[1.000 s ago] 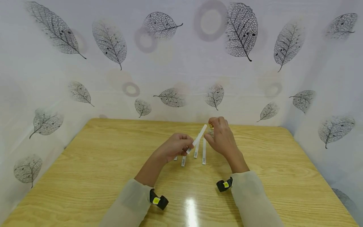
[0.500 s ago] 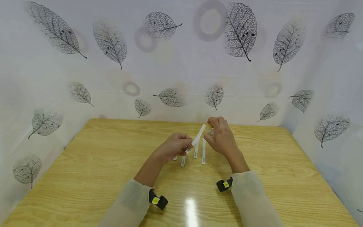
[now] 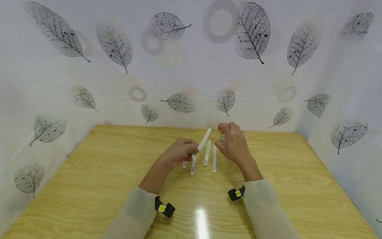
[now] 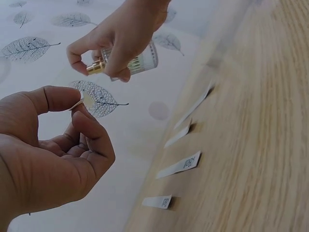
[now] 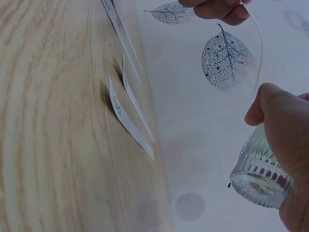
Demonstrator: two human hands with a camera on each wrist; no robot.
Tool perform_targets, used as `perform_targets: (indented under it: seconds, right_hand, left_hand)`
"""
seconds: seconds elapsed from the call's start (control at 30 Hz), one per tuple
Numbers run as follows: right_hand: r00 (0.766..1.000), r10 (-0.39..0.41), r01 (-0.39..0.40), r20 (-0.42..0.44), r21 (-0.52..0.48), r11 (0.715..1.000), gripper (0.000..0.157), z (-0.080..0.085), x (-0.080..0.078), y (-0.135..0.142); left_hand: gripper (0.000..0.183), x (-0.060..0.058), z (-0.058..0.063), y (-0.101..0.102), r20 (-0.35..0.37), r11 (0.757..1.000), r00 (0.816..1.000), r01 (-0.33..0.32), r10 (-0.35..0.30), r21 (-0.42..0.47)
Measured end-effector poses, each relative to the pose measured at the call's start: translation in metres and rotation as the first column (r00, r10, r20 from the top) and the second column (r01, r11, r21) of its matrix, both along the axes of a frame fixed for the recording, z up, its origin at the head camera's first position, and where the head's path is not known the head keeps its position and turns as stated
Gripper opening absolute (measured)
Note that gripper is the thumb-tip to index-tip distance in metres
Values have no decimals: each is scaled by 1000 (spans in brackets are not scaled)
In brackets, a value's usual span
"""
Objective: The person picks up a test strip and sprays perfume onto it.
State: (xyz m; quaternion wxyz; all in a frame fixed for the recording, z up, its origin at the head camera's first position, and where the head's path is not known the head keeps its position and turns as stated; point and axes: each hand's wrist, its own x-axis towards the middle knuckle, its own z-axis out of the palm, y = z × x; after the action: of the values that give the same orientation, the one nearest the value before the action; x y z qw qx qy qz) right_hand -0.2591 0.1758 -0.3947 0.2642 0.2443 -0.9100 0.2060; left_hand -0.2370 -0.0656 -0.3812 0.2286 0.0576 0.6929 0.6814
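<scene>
My left hand [image 3: 181,153] pinches one end of a white paper test strip [image 3: 204,138], whose free end slants up and away toward the right. In the left wrist view only a short bit of that strip shows between thumb and forefinger. My right hand [image 3: 235,144] grips a perfume bottle [image 5: 260,171] of clear ribbed glass, raised above the table. A finger rests on its gold spray top [image 4: 95,66]. The strip's free end is just left of the bottle, apart from it in the head view. Beneath the hands lie several more printed strips [image 3: 214,159].
A wooden table [image 3: 119,149] spreads under both arms. Its far edge meets a pale curtain [image 3: 191,66] with leaf prints, which also lines both sides. Each wrist wears a black strap camera [image 3: 236,194].
My left hand has drawn a little to the left with its strip, widening the gap to the bottle. More of the strips on the table shows. The right hand has hardly moved.
</scene>
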Motion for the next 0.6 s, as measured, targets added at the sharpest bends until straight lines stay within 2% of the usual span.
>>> perform_targets:
  seconds: [0.23,0.6]
  right_hand:
    - [1000,-19,19,25,19,1000,39,3,1,0]
    - [997,-42,40,59,24,999,41,2,1,2]
  left_hand:
    - [16,-3,2,-15,14,999,998,-54,54,10]
    - [20,-19,-5,-45,6,992,993,-117,118,-46]
